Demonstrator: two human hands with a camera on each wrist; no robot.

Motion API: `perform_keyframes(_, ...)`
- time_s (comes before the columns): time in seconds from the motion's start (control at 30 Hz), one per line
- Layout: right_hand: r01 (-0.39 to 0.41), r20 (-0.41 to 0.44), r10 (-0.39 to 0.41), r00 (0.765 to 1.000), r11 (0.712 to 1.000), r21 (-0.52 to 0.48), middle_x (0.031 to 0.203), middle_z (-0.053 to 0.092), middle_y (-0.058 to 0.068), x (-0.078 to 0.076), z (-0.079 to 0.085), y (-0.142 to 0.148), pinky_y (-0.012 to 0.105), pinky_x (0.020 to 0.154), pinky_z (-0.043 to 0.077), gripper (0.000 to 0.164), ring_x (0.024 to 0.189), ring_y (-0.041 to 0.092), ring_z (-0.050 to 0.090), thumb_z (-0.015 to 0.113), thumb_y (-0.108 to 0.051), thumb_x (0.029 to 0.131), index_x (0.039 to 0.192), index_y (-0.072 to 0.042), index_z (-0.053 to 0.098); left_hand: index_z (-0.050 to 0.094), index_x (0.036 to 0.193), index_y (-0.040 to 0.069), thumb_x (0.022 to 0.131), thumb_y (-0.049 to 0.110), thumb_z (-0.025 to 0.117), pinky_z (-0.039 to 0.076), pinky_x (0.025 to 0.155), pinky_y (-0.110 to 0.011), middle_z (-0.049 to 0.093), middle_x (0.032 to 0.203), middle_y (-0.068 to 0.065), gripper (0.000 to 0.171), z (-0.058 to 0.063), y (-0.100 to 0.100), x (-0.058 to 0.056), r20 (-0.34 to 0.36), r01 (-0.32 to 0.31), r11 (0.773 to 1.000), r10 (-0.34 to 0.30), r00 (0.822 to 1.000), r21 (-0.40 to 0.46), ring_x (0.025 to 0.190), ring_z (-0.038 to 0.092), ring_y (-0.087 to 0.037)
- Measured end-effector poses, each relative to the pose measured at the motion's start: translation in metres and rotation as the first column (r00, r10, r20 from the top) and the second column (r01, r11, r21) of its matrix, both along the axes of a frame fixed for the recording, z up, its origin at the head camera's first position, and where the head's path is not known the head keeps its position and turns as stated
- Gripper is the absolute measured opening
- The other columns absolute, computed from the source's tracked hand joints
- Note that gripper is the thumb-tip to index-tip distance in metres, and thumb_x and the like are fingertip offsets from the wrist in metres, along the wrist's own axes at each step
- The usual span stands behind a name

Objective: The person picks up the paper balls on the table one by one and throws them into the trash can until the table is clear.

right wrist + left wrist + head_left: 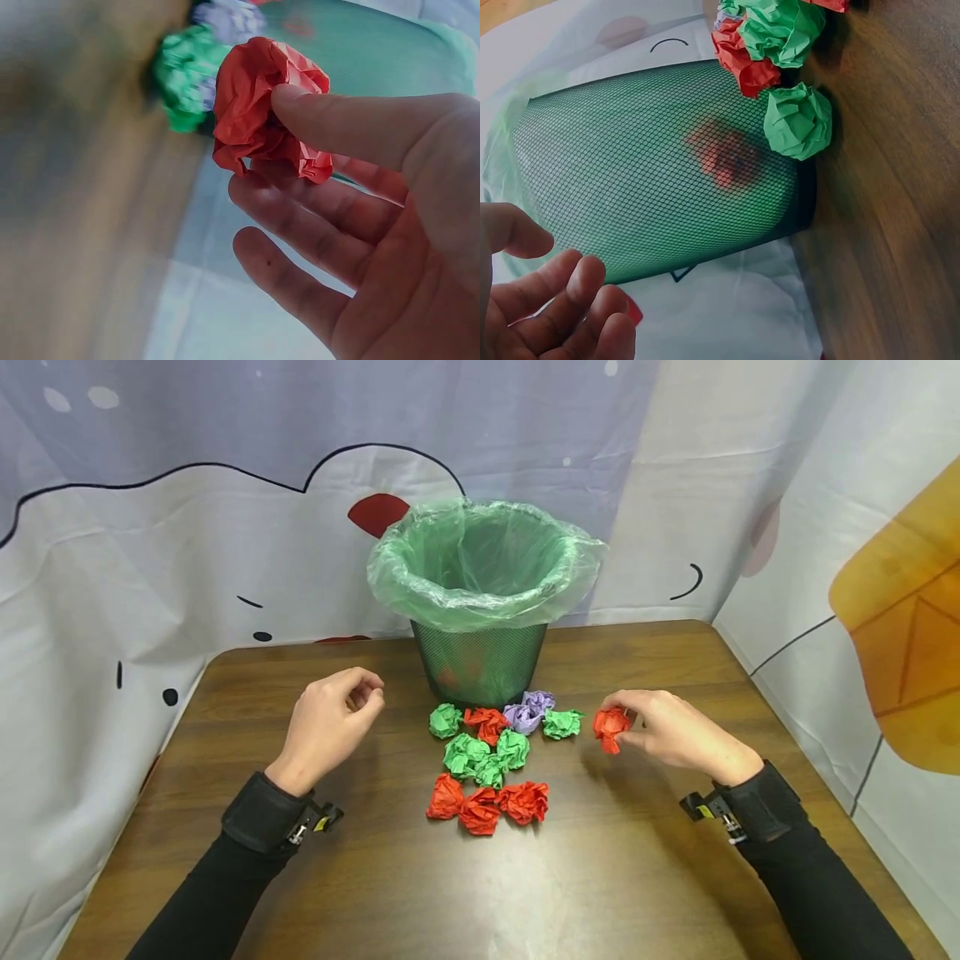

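Pinched between the thumb and fingers of my right hand (663, 731) is a crumpled red paper ball (262, 112), held right of the other paper balls. My left hand (326, 718) hovers over the left part of the table, fingers loosely curled and holding nothing. Between the hands lie several crumpled green paper balls (465, 755), several red paper balls (523, 802) in a front row and by the bin, and crumpled purple paper (528, 712). Behind them stands a mesh wastebasket (652, 165) lined with a green plastic bag (480, 602). Reddish paper shows through its mesh near the bottom.
The brown wooden table (600, 885) carries everything. A patterned curtain (225, 552) hangs right behind the bin and along the table's sides. A green paper ball (562, 724) lies between the purple paper and my right hand.
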State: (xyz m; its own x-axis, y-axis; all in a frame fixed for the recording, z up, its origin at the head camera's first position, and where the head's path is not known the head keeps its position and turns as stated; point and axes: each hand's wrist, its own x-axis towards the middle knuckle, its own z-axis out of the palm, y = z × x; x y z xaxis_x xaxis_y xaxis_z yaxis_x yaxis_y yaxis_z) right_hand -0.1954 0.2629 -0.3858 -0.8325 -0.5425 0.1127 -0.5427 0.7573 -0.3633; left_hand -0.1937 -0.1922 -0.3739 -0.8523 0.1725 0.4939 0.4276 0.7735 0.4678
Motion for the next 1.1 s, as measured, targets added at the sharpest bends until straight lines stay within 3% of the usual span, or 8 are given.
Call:
perform_keyframes(0.47,-0.038,-0.129,0.037,0.991,0.999,-0.008,0.103,0.070,-0.011,-0.010,0.075,-0.008,0.034,0.079,0.054,0.042,0.088,0.004,0.064,0.082,-0.005,0.081,0.119,-0.017,0.066,0.071,0.093,0.014,0.092,0.016,0.060,0.046,0.066,-0.033,0.066,0.079,0.002,0.012,-0.006,0.001,-0.001,0.007,0.002,1.000,-0.002,1.000,-0.016,0.070,0.058,-0.011)
perform_keyframes(0.73,-0.130,-0.218,0.131,0.967,0.991,0.019,0.101,0.068,-0.015,-0.011,0.109,-0.024,0.030,0.080,0.053,0.039,0.089,0.002,0.064,0.082,-0.006,0.082,0.116,-0.018,0.066,0.072,0.093,0.014,0.092,0.016,0.060,0.046,0.065,-0.032,0.065,0.078,0.003,0.012,-0.010,0.001,0.002,0.014,-0.004,1.000,0.004,1.000,-0.014,0.069,0.058,-0.011)
perform_keyframes(0.93,-0.156,-0.242,0.158,0.957,0.987,0.027,0.101,0.070,-0.012,-0.013,0.134,-0.033,0.030,0.081,0.053,0.040,0.089,0.004,0.066,0.081,-0.004,0.082,0.117,-0.016,0.066,0.071,0.092,0.015,0.092,0.016,0.060,0.046,0.065,-0.032,0.065,0.078,0.003,0.011,-0.013,0.001,0.003,0.016,-0.001,1.000,0.002,1.000,-0.016,0.070,0.058,-0.011)
perform_keyframes(1.1,-0.185,-0.301,0.186,0.935,0.982,0.033,0.101,0.071,-0.010,-0.014,0.157,-0.039,0.027,0.080,0.052,0.039,0.092,0.006,0.066,0.081,-0.003,0.082,0.116,-0.014,0.067,0.071,0.092,0.015,0.092,0.015,0.059,0.046,0.066,-0.032,0.065,0.079,0.004,0.012,-0.016,0.001,0.005,0.027,0.001,1.000,0.000,1.000,-0.013,0.070,0.058,-0.010)
